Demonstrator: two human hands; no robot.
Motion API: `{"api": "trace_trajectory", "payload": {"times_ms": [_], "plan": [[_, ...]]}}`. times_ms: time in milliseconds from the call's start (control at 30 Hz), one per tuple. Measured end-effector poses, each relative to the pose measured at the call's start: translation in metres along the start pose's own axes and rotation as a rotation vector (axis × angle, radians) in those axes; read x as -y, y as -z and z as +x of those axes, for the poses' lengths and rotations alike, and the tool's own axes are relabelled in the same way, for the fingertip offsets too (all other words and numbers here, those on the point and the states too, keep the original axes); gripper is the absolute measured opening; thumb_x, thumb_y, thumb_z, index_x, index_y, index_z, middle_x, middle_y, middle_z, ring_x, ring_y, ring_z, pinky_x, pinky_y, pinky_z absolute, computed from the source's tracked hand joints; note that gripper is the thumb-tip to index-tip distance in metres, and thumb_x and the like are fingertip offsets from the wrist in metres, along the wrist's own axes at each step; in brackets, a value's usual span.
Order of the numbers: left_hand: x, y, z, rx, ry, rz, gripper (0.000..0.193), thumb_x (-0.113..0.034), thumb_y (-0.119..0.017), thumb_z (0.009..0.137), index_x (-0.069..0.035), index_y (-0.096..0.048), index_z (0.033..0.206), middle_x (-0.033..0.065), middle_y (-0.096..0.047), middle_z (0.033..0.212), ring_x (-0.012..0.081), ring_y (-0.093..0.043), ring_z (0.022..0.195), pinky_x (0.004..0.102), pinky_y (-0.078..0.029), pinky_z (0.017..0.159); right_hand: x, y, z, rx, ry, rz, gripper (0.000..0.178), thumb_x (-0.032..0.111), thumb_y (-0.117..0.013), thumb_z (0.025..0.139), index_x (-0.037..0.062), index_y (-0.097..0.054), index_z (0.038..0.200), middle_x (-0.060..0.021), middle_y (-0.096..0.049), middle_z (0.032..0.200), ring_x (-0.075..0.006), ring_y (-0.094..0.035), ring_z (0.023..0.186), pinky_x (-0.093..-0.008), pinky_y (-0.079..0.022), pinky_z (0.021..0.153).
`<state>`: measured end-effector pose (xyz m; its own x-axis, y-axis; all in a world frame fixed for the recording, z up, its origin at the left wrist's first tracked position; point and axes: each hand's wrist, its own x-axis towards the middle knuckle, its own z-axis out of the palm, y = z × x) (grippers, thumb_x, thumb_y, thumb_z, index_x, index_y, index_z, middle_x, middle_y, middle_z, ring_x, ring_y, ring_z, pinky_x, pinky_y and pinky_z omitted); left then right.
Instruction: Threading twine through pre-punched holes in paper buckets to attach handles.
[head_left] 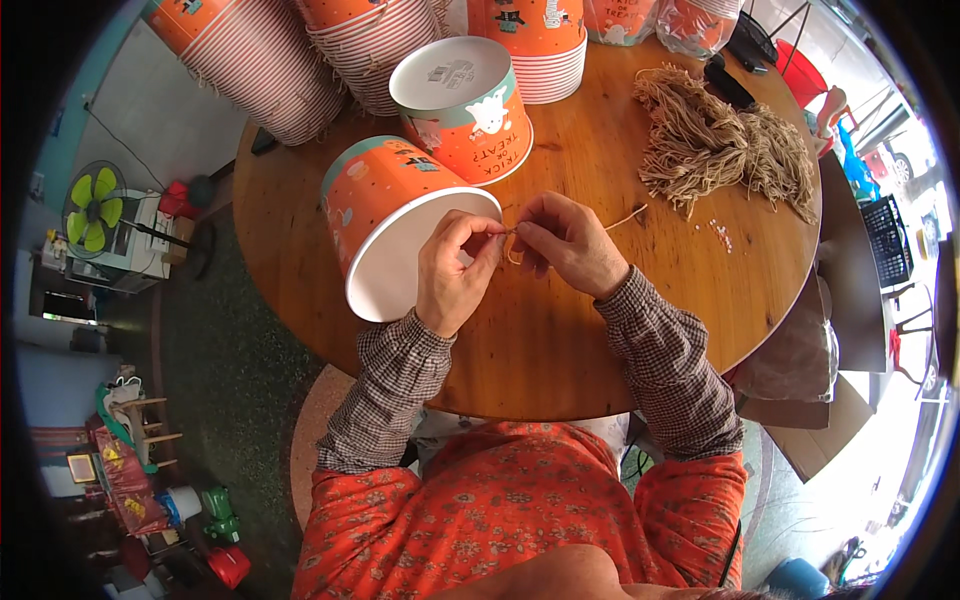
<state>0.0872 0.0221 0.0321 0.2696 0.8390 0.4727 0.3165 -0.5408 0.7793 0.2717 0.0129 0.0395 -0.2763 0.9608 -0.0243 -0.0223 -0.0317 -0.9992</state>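
Both hands meet above the round wooden table, working a thin tan cord (627, 217) between the fingertips. My left hand (455, 270) is closed in a pinch on the cord, beside the open mouth of an orange paper bucket (420, 250) that lies on its side. My right hand (570, 240) pinches the cord too; a small loop hangs below the fingers and a loose end sticks out to the right. Whether the cord passes through the bucket's wall is hidden by my left hand. A second orange bucket (465, 110) stands upside down just behind.
Tall stacks of nested orange buckets (260, 70) line the far edge of the table (560, 370). At the far right lies a heap of tan cords (720, 140), with small whitish beads (720, 235) near it. A green-bladed fan (95, 208) stands off to the left.
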Motion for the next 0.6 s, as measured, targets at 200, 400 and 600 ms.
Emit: {"api": "trace_trajectory", "payload": {"times_ms": [200,400,600], "plan": [[0.0,-0.0006,-0.0002,0.02,0.031,0.023,0.008,-0.001,-0.068,0.083,-0.001,-0.065,0.09,0.0073,-0.062,0.085,0.0164,-0.062,0.07,0.0268,-0.05,0.063,-0.0008,-0.0014,-0.0003,-0.031,0.024,-0.005,0.01,0.01,-0.056,0.095,0.0005,-0.055,0.096,-0.0033,-0.063,0.079,-0.0088,-0.062,0.066,-0.0223,-0.051,0.056],[-0.0013,0.0,0.0002,0.038,0.046,0.031,0.006,-0.002,-0.067,0.084,-0.001,-0.065,0.09,0.0079,-0.062,0.084,0.0183,-0.062,0.071,0.0279,-0.05,0.063,0.0,-0.0022,-0.0002,-0.092,0.013,-0.01,0.012,0.009,-0.059,0.09,-0.0024,-0.056,0.092,-0.0051,-0.062,0.077,-0.0098,-0.061,0.065,-0.0235,-0.051,0.058],[0.0016,-0.0025,-0.0013,0.055,0.046,0.035,0.004,-0.004,-0.066,0.086,-0.002,-0.065,0.089,0.0086,-0.063,0.084,0.0199,-0.061,0.071,0.0293,-0.049,0.062,-0.005,-0.0025,-0.0002,-0.196,0.047,-0.113,0.009,0.007,-0.057,0.093,-0.001,-0.055,0.094,-0.0026,-0.06,0.078,-0.0072,-0.059,0.064,-0.0213,-0.049,0.056]]}}
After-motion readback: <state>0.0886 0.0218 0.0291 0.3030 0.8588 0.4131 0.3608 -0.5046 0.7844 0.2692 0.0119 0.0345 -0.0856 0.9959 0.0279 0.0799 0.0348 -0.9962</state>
